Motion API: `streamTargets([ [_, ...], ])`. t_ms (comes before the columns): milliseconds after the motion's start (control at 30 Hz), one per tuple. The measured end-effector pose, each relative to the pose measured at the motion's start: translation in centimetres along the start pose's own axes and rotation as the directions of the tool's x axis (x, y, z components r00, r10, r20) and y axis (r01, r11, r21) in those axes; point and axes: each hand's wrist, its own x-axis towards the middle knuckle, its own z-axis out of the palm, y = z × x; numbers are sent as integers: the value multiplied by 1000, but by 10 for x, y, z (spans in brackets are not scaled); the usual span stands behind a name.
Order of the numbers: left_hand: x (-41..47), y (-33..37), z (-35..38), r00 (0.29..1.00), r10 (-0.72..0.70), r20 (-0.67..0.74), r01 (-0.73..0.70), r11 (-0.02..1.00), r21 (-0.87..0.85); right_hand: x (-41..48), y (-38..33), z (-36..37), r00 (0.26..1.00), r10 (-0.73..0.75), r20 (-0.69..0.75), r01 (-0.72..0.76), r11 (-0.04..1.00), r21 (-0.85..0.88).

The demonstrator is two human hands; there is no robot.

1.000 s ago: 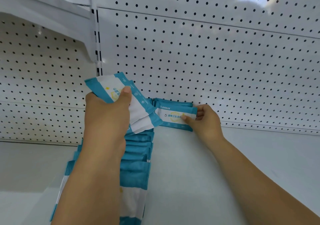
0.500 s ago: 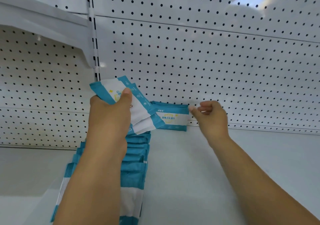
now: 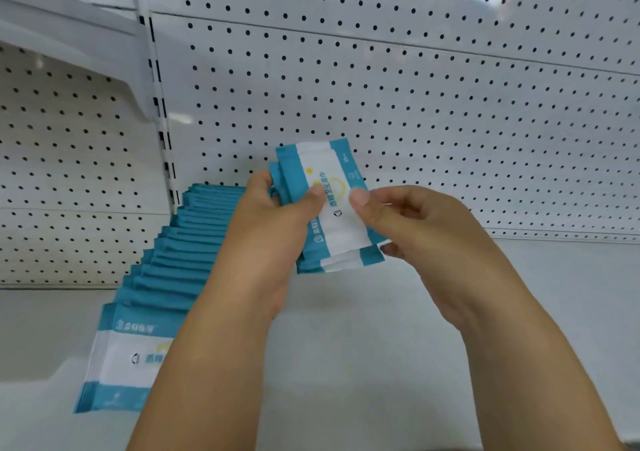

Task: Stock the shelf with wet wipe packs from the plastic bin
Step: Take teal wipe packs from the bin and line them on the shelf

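Above the white shelf point(image 3: 346, 364) my left hand point(image 3: 273, 228) grips a small bundle of teal-and-white wet wipe packs point(image 3: 332, 187), held upright. From the right, my right hand point(image 3: 426, 228) pinches the front pack of that bundle, thumb on its white face and fingers curled behind. A long overlapping row of the same packs point(image 3: 180, 263) lies on the shelf, running from the front left back to the pegboard. The packs laid against the back wall are hidden behind my hands. The plastic bin is out of view.
A white pegboard back wall point(image 3: 415, 104) closes the shelf behind. A slotted upright point(image 3: 159, 104) divides it from the left bay, where an upper shelf point(image 3: 69, 34) overhangs. Bare shelf surface stretches right of the row.
My right hand let go of the pack placed at the back wall and came back to the bundle, now pinching its front pack. My left hand shifted right with the bundle.
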Motion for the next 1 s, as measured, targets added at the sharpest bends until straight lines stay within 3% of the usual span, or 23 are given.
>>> streamTargets([
  [167, -1, -6, 3, 999, 22, 23, -23, 999, 39, 4, 18, -4, 999, -6, -53, 11, 995, 100],
  [267, -1, -6, 1, 999, 14, 41, -16, 998, 62, 11, 26, -3, 987, 102, -121, -49, 924, 379],
  [367, 1, -6, 0, 998, 48, 27, -50, 995, 87, 12, 27, 1, 989, 142, -45, -95, 833, 546],
  [500, 1, -4, -8, 988, 156, -12, -151, 971, 183, 11, 25, -7, 993, 89, 74, -114, 862, 494],
  [600, -1, 3, -21, 979, 187, 84, -204, 930, 305, 14, 26, -20, 998, 64, -23, -42, 849, 526],
  [700, 2, 5, -30, 979, 148, 137, -187, 923, 337, 15, 28, -32, 997, 17, -80, 15, 920, 391],
  [900, 7, 5, -41, 983, 156, 99, -181, 919, 351, 5, 35, -36, 972, 13, 235, -20, 999, 27],
  [1000, 9, 5, -45, 986, 159, 43, -164, 932, 324, 9, 40, -27, 971, 15, 237, -14, 1000, -7],
])
